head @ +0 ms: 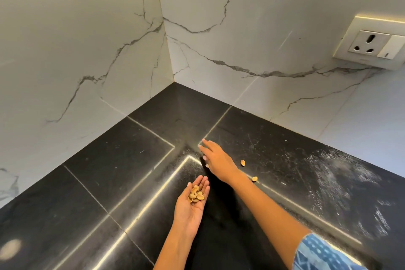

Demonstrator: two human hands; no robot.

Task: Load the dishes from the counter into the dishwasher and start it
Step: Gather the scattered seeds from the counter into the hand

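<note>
Counter cleanup, side step to loading; no dishes or dishwasher in view.
Left hand [192,203] at 6 o'clock, palm up, fingers loosely cupped, carrying a pile of nut shells [196,193]; right hand [215,160] just past it toward 12, palm down, fingers straight and spread on the black counter [109,171], gripping nothing; two loose shells, one [242,162] and another [254,179], at its 3 o'clock; next move, my guess: pinch each, drop into left palm; white smear [341,180] further right.
</note>
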